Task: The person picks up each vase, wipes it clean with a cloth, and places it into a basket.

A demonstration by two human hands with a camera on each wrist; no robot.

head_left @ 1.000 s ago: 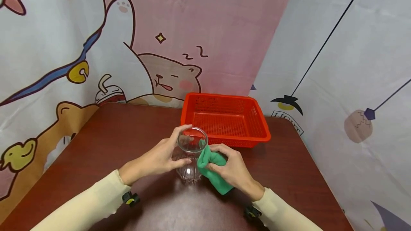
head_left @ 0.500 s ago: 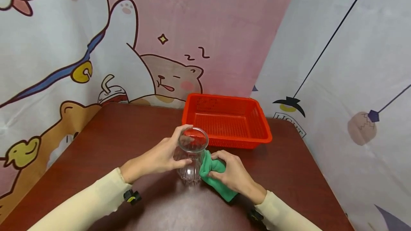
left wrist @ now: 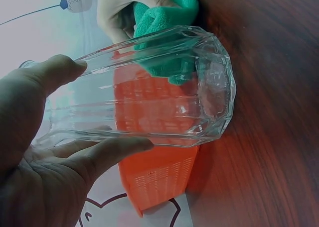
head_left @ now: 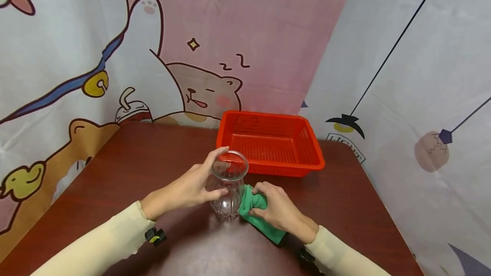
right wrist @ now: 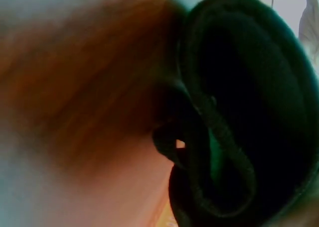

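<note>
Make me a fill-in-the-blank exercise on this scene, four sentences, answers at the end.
1. The left hand holds a clear vessel with its open mouth facing ____.
2. The right hand grips a cloth coloured ____.
3. In the head view, the vessel is ____ the two hands.
4. In that view, the basket is coloured ____.

Missing words: upward; green; between; red.

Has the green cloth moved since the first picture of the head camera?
Yes: against the red basket, the green cloth has moved lower in the head view, down along the glass vase from its rim.
</note>
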